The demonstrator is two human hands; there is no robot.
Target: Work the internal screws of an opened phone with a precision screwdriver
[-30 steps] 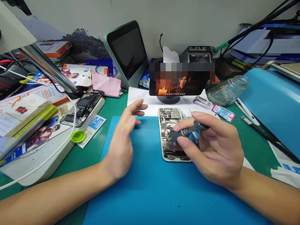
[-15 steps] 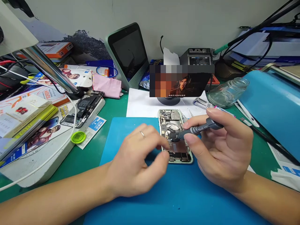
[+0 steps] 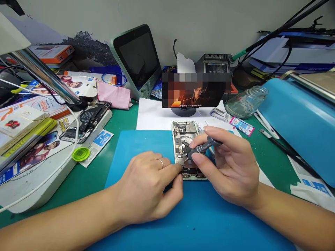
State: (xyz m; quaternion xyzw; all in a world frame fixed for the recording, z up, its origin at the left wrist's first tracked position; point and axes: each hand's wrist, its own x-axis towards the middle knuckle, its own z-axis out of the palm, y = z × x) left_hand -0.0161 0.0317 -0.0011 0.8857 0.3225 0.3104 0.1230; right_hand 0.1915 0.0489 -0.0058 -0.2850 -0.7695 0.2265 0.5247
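Two bare hands work at an opened phone on a blue mat.

The opened phone (image 3: 183, 137) lies at the middle of the far edge of the blue mat (image 3: 136, 143), with its top end over the white paper (image 3: 151, 115) beyond. Its near end is half hidden by fingers. The left hand (image 3: 146, 184) is curled, its fingertips pinching the phone's near left corner. The right hand (image 3: 230, 167) is closed on a grey screwdriver (image 3: 206, 145) between thumb and fingers. The tool slants down over the phone's innards, and where its tip lands is hard to make out. The mat's near half is open, and both forearms are cut off at the bottom of the view. The table (image 3: 86, 177) is crowded at its left edge around a second opened phone (image 3: 89, 120), and a glass jar (image 3: 246, 101) lies toward the far right.
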